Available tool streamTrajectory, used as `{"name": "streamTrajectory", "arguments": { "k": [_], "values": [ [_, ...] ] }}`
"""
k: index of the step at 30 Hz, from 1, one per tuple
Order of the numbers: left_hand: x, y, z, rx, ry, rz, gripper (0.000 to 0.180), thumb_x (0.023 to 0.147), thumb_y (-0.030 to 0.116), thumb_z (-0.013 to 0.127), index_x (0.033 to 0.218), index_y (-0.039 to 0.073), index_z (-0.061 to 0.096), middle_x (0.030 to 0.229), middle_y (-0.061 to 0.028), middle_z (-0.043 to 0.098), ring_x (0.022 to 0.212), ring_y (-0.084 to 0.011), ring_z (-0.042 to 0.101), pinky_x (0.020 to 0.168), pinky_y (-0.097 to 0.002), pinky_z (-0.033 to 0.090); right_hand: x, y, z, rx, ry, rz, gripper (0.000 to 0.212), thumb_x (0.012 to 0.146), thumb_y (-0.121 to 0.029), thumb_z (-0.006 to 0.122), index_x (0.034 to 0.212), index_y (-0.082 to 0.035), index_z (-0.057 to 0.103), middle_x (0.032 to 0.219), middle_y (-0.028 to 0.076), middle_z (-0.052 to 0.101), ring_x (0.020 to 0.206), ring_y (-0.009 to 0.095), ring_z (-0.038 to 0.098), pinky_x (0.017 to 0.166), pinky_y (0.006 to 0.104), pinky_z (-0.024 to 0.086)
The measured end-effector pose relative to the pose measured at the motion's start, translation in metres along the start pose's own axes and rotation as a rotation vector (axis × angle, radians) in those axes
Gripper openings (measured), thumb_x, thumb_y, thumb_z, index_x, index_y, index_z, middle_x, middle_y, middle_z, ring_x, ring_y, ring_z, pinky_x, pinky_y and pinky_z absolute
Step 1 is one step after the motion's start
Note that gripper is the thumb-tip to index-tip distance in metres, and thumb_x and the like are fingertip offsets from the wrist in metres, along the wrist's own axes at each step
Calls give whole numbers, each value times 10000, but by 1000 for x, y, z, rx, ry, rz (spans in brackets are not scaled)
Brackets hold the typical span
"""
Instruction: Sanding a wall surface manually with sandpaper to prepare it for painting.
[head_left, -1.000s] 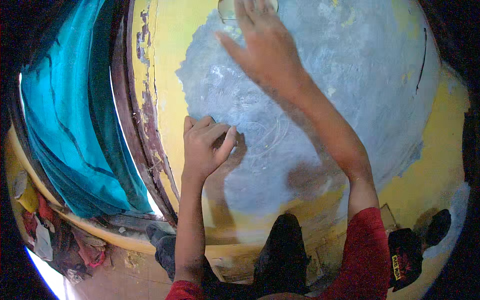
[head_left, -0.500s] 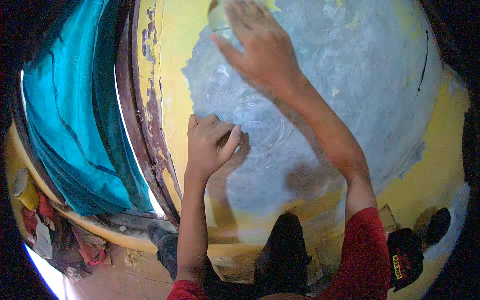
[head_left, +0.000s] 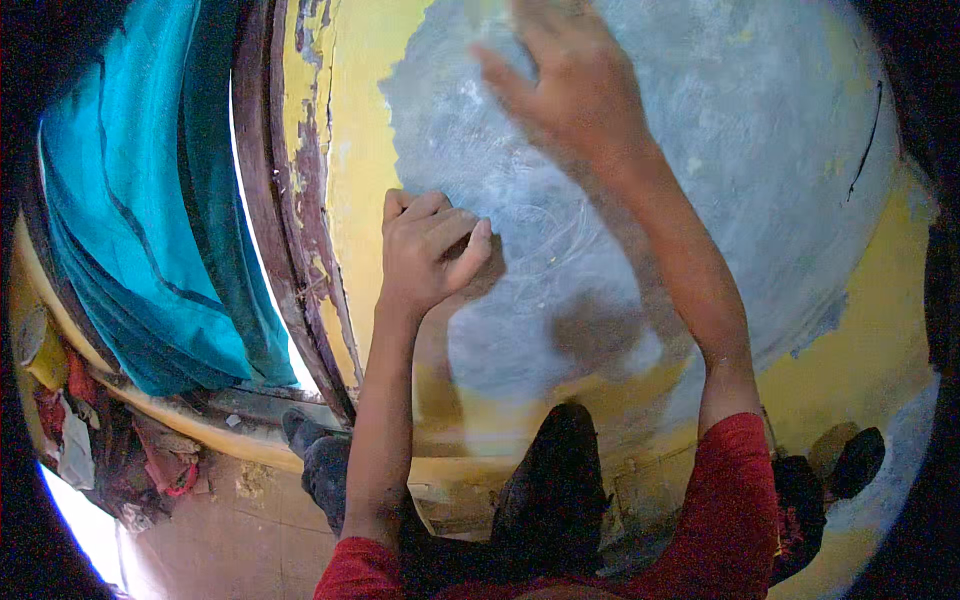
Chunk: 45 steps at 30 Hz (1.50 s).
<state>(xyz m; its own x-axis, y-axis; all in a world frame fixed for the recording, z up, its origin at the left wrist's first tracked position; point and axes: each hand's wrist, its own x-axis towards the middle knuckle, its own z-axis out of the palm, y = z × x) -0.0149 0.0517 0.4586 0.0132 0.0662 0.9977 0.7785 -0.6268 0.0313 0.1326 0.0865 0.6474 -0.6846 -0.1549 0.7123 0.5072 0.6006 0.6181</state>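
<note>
A large grey-blue patch [head_left: 790,150] covers most of a yellow wall, with pale circular scratch marks near its middle. My right hand [head_left: 575,85] is over its upper part, palm toward the wall. The thumb sticks out to the left; the other fingers are motion-blurred and run into the top edge of the picture, so anything beneath them is hidden. Lower and to the left, my left hand [head_left: 430,250] rests against the wall where the patch meets bare yellow paint [head_left: 362,110]. Its fingers are curled in, thumb close to the index finger. The inside of this hand is hidden.
On the left, a teal curtain [head_left: 130,230] hangs beside a worn brown frame [head_left: 285,200] with flaking paint. A yellow container [head_left: 42,355] and cloths [head_left: 78,450] lie lower left. My dark-clothed knee [head_left: 560,460] is near the wall. Dark items [head_left: 858,462] appear lower right.
My right hand has shifted right across the patch. The pale, blurred thing beside its fingertips no longer shows. My left hand stays curled at the wall; the whole view has tilted slightly down.
</note>
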Motion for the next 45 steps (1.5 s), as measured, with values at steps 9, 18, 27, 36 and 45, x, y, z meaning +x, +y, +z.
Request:
{"name": "streamTrajectory", "arguments": {
  "k": [9,18,27,36,45],
  "values": [
    [-2,1,4,23,17,12,192,818,191,771,661,137,676,620,30,624,623,-171,512,709,-363,329,4,8,-4,33,-34,-6,785,1048,-465,552,1448,198,424,1494,407,442,1451,515,396,1219,542,333],
    [-1,-1,5,9,69,21,207,817,177,761,638,146,662,609,31,607,609,-163,505,695,-356,319,10,16,-10,-3,14,29,755,1073,-437,508,1430,223,423,1499,423,420,1456,546,361,1233,527,308],
    [0,3,0,37,16,3,188,831,189,759,660,145,693,617,32,631,621,-158,516,703,-356,322,7,16,-11,-31,88,74,760,1059,-449,538,1418,215,444,1489,416,440,1448,528,389,1230,513,315],
    [-1,0,1,24,-15,5,202,832,193,762,653,141,683,622,33,645,622,-165,515,707,-359,326,-5,32,-19,-144,51,126,740,1053,-423,546,1453,190,430,1526,379,428,1473,497,375,1240,507,308],
    [0,-1,1,8,-3,17,203,830,187,759,652,138,674,631,22,652,612,-167,512,696,-363,321,-31,40,-19,-210,13,182,756,1057,-459,519,1491,150,415,1549,357,416,1481,484,374,1244,503,298]
  ]
}}
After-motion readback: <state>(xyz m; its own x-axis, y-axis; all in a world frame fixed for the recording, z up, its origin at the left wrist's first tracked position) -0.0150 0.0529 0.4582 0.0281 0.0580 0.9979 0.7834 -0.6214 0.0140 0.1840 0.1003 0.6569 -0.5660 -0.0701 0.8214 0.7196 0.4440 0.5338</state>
